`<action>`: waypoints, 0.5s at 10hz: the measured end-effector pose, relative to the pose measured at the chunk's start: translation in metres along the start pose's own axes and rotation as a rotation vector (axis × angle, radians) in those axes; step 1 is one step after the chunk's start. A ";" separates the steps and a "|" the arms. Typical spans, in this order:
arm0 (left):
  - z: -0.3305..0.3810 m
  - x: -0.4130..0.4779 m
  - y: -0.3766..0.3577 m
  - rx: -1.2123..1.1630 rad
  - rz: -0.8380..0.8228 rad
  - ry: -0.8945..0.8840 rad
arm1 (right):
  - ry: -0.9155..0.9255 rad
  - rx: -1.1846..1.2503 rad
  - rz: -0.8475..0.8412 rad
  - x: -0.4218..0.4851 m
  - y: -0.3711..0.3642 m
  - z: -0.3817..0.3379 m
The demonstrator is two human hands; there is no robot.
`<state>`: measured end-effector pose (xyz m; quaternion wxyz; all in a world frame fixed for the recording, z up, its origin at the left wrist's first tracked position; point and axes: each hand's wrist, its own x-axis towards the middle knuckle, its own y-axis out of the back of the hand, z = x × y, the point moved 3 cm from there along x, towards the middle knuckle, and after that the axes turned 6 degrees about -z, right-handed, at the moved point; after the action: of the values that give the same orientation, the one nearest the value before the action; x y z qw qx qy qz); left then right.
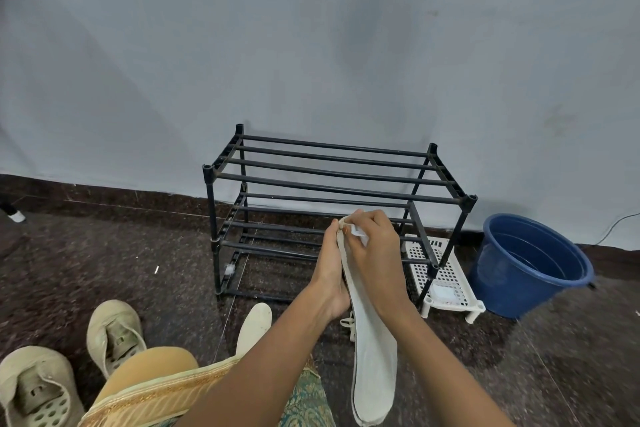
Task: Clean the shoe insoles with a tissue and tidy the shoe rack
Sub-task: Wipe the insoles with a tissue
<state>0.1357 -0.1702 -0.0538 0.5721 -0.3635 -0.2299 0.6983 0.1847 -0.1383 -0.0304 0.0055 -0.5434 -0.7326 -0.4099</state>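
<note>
Right hand [372,246] up at the toe end, fingers bunched, pinching a small white tissue [358,234] and pressing it onto the insole [372,357]. Left hand [329,274] lies along the insole's left edge, fingers straight, backing it up from behind. The thumb is out of sight, so I read that as a prop more than a clamp.

The insole hangs in the air between the two hands, toe up, heel drooping toward the lap. It looks light and floppy, thin fabric over foam by my guess, so it will buckle under a hard rub unless the flat hand stays behind the spot being wiped. The best hold is along the long edge near the middle. The tissue is flimsy and will likely shred if dragged hard.

Further out, a second insole [254,324] lies on the floor by the knee, and two beige shoes [114,333] sit at the lower left. The black shoe rack [329,180] stands bare against the wall, with a white basket [446,274] at its right foot and a blue bucket [530,263] beyond.
</note>
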 end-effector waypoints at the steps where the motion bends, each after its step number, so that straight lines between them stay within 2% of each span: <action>1: -0.001 -0.002 -0.004 0.034 -0.026 0.005 | -0.005 0.013 0.009 0.007 0.011 -0.003; 5: 0.001 0.003 0.005 -0.049 0.009 -0.014 | -0.008 0.049 -0.138 -0.008 -0.003 -0.002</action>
<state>0.1311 -0.1684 -0.0579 0.5584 -0.3735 -0.2493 0.6975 0.1846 -0.1461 -0.0346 -0.0126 -0.4930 -0.7781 -0.3890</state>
